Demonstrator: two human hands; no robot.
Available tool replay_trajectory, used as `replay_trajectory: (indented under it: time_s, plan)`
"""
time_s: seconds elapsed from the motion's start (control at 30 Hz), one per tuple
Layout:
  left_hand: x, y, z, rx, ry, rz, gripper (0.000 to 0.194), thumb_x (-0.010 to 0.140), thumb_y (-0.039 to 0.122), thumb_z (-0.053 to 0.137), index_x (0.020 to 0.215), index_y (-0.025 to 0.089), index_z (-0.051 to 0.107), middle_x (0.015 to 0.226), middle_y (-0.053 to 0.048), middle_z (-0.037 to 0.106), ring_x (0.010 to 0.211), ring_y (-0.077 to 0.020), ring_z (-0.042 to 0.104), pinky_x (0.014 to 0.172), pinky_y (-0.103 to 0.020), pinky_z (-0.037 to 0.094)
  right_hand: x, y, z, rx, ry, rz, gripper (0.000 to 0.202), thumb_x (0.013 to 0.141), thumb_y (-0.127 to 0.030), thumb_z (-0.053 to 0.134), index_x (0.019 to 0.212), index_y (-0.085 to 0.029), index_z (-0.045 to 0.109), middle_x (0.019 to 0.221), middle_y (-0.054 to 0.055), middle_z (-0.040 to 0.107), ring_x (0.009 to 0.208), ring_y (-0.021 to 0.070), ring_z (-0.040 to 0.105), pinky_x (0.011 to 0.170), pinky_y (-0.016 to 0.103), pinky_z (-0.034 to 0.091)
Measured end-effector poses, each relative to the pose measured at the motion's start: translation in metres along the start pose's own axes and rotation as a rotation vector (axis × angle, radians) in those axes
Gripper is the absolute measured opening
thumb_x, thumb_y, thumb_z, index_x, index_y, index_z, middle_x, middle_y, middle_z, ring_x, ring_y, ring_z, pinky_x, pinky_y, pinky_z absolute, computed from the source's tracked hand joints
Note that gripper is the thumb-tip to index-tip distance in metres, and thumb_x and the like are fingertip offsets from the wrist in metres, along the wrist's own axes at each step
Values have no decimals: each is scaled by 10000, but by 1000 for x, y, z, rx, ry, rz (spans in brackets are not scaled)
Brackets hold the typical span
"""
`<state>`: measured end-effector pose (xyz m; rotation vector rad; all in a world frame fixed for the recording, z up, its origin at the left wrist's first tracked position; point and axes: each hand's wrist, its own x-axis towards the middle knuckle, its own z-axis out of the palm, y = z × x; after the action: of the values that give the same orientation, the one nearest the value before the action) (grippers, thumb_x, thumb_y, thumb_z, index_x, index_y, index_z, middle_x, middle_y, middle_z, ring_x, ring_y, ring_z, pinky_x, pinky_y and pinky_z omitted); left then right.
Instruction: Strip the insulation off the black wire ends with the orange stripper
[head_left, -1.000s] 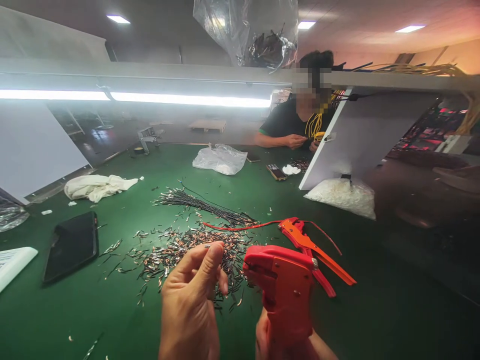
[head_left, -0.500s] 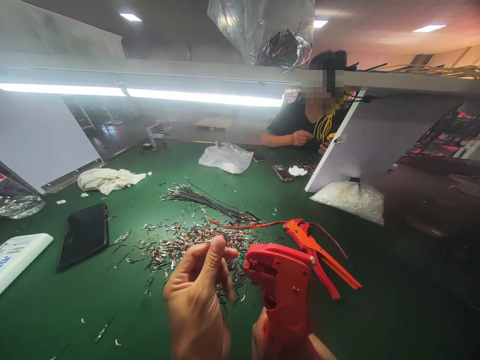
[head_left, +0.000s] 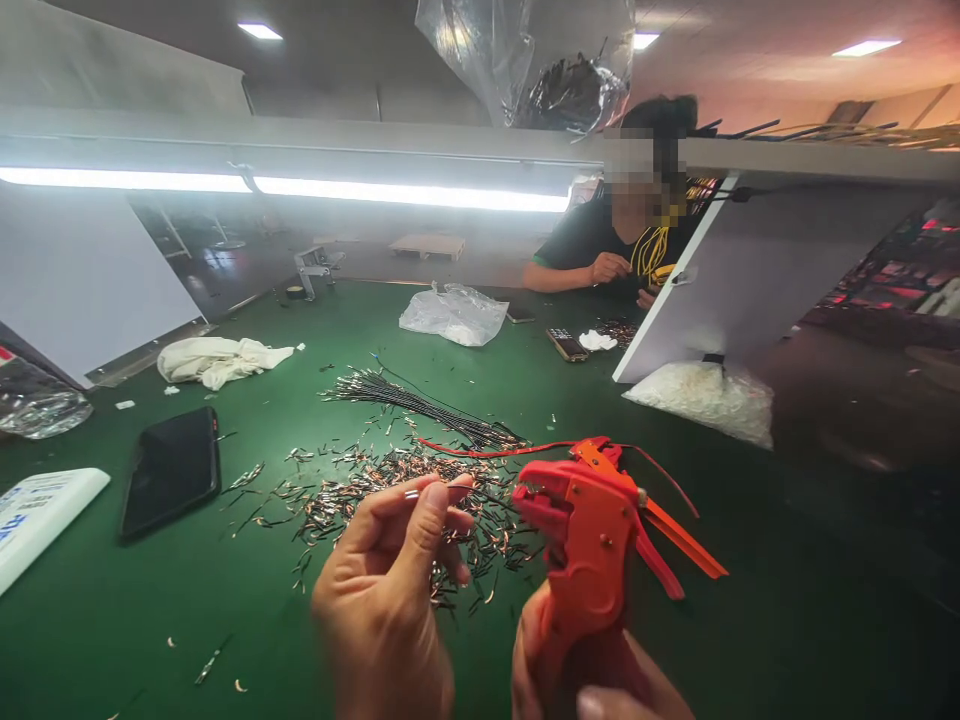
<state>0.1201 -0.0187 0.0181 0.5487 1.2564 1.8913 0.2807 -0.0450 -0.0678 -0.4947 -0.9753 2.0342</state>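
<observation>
1. Head view, left side: your left hand (head_left: 386, 600) has a thin black wire (head_left: 484, 492) pinched between thumb and forefinger, its silver tip (head_left: 411, 494) poking out to the left. That's above the middle of the bench (head_left: 255, 610), over the pile of clippings (head_left: 352, 490). The other end runs right, toward the tool; can't tell if it's actually in the mouth.

2. Same view, right side: your right hand (head_left: 532, 630) is wrapped around the grip of the red stripper (head_left: 596, 545), nose pointing left. Can't tell how hard you're squeezing.

3. Handling, my guess: the wire's next to weightless and bendy, so long overhangs will probably droop. I'd pinch the jacket close to the tool and stay off the silver tip, which looks easy to bend. Smooth jacket could slip if your fingers are sweaty.

4. The stripper looks like stiff, chunky stuff with way more heft than the wire. Low on the handle, like you've got it, seems right; keep fingertips away from the nose.

5. Farther off, the bundle of black wires (head_left: 420, 405) looks springy. I'd lift it mid-length, fwiw, so the ends don't snag.
</observation>
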Motion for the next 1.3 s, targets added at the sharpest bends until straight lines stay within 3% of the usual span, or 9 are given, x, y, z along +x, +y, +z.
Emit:
replay_trajectory:
  time_s: [0.1,0.27,0.57,0.73,0.83,0.93,1.0,1.13,1.3]
  plan:
    - [-6,-3,-1,196,-90,123,102,690,270,830,776,229,793,792,-49,795,638,-165,704,515,-210,550,6,-27,10,-79,30,-140,320,803,-349,698,1067,-169,675,953,105,729,806,219,653,730,339,498]
    - [-11,-6,0,369,-317,177,20,718,265,797,732,267,812,796,-44,765,774,-189,683,701,-262,548,3,-46,15,58,118,-161,433,793,-284,695,1222,-254,648,1127,68,741,806,212,701,788,361,508]
    - [-7,-12,4,241,-372,-194,104,654,277,828,611,211,759,688,-17,702,661,-129,617,624,-194,490,-3,-43,14,126,113,-114,410,790,-301,720,1192,-235,671,986,68,741,784,221,702,699,344,553]
    - [-9,-19,4,258,-458,-230,144,671,342,831,633,219,766,716,-36,726,694,-171,656,644,-242,504,-5,-50,12,119,61,-63,369,797,-315,686,1143,-188,686,868,98,761,700,226,691,620,337,561]
    - [-9,-15,1,473,-430,13,93,739,343,789,788,265,797,817,-49,752,775,-224,655,716,-315,480,-4,-49,10,34,94,-76,372,789,-336,680,1118,-161,689,809,95,748,709,221,668,657,332,532]
    - [0,-12,-5,761,-418,643,400,746,267,798,1131,364,747,1162,-55,747,1033,-308,599,904,-415,375,-3,-42,4,-63,140,-119,377,796,-330,651,1132,-159,669,823,96,735,744,236,647,670,350,512]
    - [9,-14,-11,941,-584,942,448,765,204,769,1164,403,723,1201,-32,743,1074,-335,582,944,-446,275,-3,-37,0,-75,166,-105,369,778,-290,640,1127,-170,665,853,91,719,758,248,645,673,370,513]
    - [20,-19,-16,1060,-914,950,276,792,139,691,948,356,761,736,-2,776,829,-279,642,891,-419,232,-2,-34,-5,-95,177,-113,350,684,-228,680,1030,-185,708,930,73,674,802,244,625,776,388,503]
    - [17,-13,-12,993,-946,938,204,743,107,744,717,307,712,792,25,768,822,-244,665,825,-361,242,0,-34,-5,-173,127,-105,306,720,-113,651,1000,-201,739,934,61,652,825,214,600,760,339,506]
